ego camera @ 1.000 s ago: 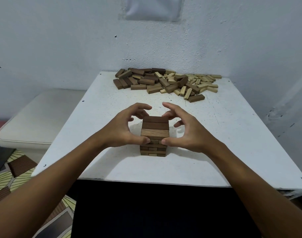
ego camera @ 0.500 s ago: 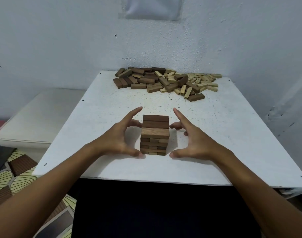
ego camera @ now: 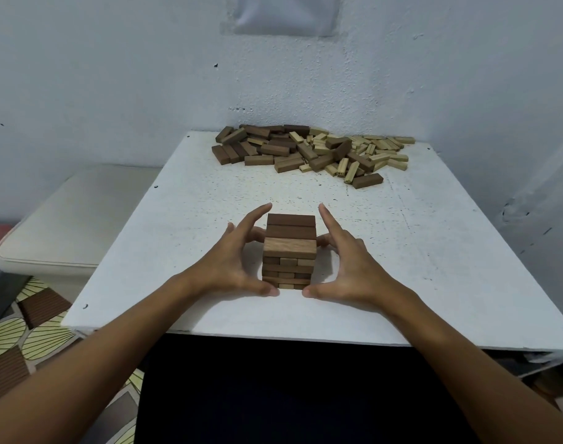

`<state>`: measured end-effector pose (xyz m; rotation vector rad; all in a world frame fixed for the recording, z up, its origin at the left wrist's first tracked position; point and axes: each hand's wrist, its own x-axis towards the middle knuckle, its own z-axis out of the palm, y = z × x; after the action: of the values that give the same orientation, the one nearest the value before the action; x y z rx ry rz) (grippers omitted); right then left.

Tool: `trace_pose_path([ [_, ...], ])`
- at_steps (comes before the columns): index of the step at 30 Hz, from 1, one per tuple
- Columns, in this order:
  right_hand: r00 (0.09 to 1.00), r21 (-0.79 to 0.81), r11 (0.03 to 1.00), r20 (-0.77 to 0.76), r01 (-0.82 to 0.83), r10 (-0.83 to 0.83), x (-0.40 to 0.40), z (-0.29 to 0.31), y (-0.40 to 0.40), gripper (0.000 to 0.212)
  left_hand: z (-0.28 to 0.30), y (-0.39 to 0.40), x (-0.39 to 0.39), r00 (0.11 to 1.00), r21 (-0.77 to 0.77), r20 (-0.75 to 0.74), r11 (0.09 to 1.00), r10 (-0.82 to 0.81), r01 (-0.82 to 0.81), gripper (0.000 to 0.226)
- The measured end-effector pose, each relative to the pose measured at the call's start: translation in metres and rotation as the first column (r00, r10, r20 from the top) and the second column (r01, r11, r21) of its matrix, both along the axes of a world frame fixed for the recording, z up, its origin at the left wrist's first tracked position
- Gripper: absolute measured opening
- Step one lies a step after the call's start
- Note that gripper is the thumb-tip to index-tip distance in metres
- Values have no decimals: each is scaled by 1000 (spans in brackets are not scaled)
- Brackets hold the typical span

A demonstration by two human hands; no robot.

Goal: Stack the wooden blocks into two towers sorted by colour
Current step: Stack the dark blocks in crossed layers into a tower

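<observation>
White table [ego camera: 190, 238], speckled top, pushed into a corner of white rough-plaster walls [ego camera: 113, 75]. Cream padded seat [ego camera: 72, 225] sits at 9 o'clock off the table; patterned floor covering [ego camera: 20, 341] at 8 o'clock. A pale sheet [ego camera: 286, 14] is fixed to the wall at 12.

Loose pile [ego camera: 312, 152] lies at 12 o'clock on the far edge of the table: dark blocks mostly on its 9 o'clock side, pale ones on its 3 o'clock side, mixed in the middle. One dark block [ego camera: 367, 181] lies just clear of the pile at its 5 o'clock.

Dark tower [ego camera: 289, 251] stands near the table's front edge, centre, with layers crossed.

We see both forearms come in from 7 and 5 o'clock. Left hand [ego camera: 235, 261] flanks the tower at 9, right hand [ego camera: 347, 261] at 3. Fingers straight, pointing toward 12; thumbs lie low at the tower's front base, tips near each other. Neither hand grips anything. We can't tell whether the palms touch the tower's sides.
</observation>
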<state>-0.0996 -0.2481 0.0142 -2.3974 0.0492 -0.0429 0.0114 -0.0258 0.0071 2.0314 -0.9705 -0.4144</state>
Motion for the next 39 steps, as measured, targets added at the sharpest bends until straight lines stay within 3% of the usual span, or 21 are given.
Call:
trace_pose_path([
  [28,999,111,993,5,32,-33,9,-12,7,133,3,-6,-4,999,-4,-38,1000,22,-22,123],
  [34,999,104,994,-6,46,-45,7,-11,7,132,7,-5,-6,1000,-63,8,998,21,-21,99],
  [39,999,139,989,0,41,-42,9,-12,7,135,10,-4,-6,999,-77,-2,996,34,-34,95],
])
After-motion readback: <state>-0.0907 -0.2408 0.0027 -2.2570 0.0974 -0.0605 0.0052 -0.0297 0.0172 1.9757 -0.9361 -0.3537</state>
